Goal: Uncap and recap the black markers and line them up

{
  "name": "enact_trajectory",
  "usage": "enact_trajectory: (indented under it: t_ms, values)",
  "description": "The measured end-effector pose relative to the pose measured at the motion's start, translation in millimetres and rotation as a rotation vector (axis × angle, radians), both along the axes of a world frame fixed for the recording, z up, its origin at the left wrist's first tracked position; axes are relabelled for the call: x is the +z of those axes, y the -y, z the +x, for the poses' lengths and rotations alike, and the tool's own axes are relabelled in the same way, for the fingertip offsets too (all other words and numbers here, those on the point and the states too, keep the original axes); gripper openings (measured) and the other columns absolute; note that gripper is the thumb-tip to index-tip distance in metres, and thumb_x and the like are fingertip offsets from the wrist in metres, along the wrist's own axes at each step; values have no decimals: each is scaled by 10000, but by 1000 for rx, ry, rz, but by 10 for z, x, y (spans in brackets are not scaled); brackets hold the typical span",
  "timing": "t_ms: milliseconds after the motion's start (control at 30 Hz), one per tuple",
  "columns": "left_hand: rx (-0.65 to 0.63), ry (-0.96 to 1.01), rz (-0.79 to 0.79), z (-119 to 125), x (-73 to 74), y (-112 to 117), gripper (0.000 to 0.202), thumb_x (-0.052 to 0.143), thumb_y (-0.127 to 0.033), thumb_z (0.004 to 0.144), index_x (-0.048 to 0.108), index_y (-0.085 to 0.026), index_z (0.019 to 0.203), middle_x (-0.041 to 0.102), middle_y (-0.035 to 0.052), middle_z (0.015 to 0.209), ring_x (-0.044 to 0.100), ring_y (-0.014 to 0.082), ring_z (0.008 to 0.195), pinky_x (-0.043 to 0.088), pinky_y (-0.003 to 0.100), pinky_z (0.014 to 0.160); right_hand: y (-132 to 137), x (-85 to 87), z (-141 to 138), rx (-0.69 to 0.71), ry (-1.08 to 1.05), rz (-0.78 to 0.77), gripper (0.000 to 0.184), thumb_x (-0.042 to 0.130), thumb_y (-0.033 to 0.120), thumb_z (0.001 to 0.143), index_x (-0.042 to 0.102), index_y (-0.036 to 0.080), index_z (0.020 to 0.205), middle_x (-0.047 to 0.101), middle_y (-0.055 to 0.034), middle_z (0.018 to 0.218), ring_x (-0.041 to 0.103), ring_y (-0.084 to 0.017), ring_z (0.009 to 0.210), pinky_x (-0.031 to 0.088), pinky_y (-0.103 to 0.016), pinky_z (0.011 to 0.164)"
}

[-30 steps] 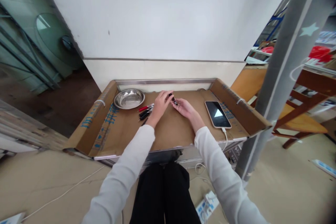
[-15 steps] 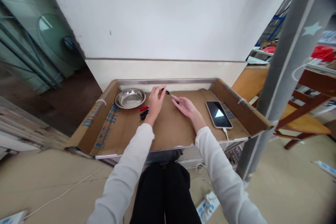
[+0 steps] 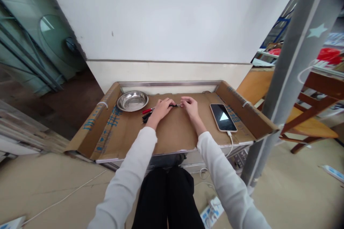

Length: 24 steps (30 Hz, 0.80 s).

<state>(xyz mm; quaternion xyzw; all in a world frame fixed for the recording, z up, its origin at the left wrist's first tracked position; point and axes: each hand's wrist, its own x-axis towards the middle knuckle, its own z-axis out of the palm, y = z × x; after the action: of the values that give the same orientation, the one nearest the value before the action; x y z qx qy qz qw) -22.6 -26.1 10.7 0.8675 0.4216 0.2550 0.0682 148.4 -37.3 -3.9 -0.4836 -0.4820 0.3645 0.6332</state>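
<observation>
Gripping a black pen [image 3: 174, 105] at either end, with left hand [image 3: 161, 106] and right hand [image 3: 189, 104] curled closed on it, just right of the steel bowl [image 3: 132, 101].

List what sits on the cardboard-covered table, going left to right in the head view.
steel bowl → loose pens → left hand → black pen gripped between both hands → right hand → phone

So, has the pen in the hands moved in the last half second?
Yes. The pen has dropped nearer, from level with the bowl's far rim to its near rim.
</observation>
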Motion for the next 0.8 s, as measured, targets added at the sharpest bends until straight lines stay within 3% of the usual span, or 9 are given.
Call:
enact_trajectory:
  t_ms: [67, 133, 267, 533, 667, 800]
  values:
    - [16, -51, 24, 17, -5, 17, 214, 443, -136, 858, 576, -220, 1003, 619, 49, 1073, 546, 190, 1059, 328, 354, 911, 26, -9, -30, -18, 311, 135, 176, 511, 187, 773, 625, 186, 907, 661, -49, 900, 609, -156, 811, 507, -339, 818]
    - [39, -73, 48, 12, -9, 12, 217, 436, -123, 853, 578, -211, 992, 623, 58, 1063, 543, 198, 1056, 314, 354, 896, 62, -18, -73, 74, 566, 253, 223, 458, 159, 794, 627, 192, 936, 653, -61, 976, 595, -165, 903, 478, -325, 854]
    - [76, -56, 58, -43, 6, -4, 247, 433, -125, 841, 588, -220, 1009, 615, 56, 1080, 529, 202, 1059, 296, 360, 891, 109, -37, -138, 251, 827, 307, 312, 415, 82, 786, 624, 217, 976, 650, -46, 1022, 572, -172, 974, 435, -331, 899]
    - [58, -54, 17, -64, 11, 40, 215, 540, -303, 827, 600, -236, 1022, 586, 43, 1078, 489, 220, 1051, 299, 376, 905, 61, -69, -31, 143, 974, 254, 216, 601, 197, 766, 627, 205, 980, 624, -85, 1012, 532, -233, 989, 391, -398, 903]
    - [48, -84, 49, -53, -9, 36, 152, 549, -334, 835, 632, -231, 911, 584, 43, 1021, 483, 219, 1021, 302, 370, 882, 74, -84, -4, 204, 857, 250, 133, 594, 182, 776, 622, 194, 906, 628, -55, 891, 554, -189, 871, 428, -337, 832]
    - [64, -92, 81, -51, -14, 43, 168, 545, -362, 842, 642, -229, 870, 573, 51, 990, 480, 222, 992, 303, 374, 864, 69, -117, -2, 275, 746, 227, 192, 520, 110, 782, 608, 191, 932, 634, -31, 864, 570, -153, 787, 448, -295, 770]
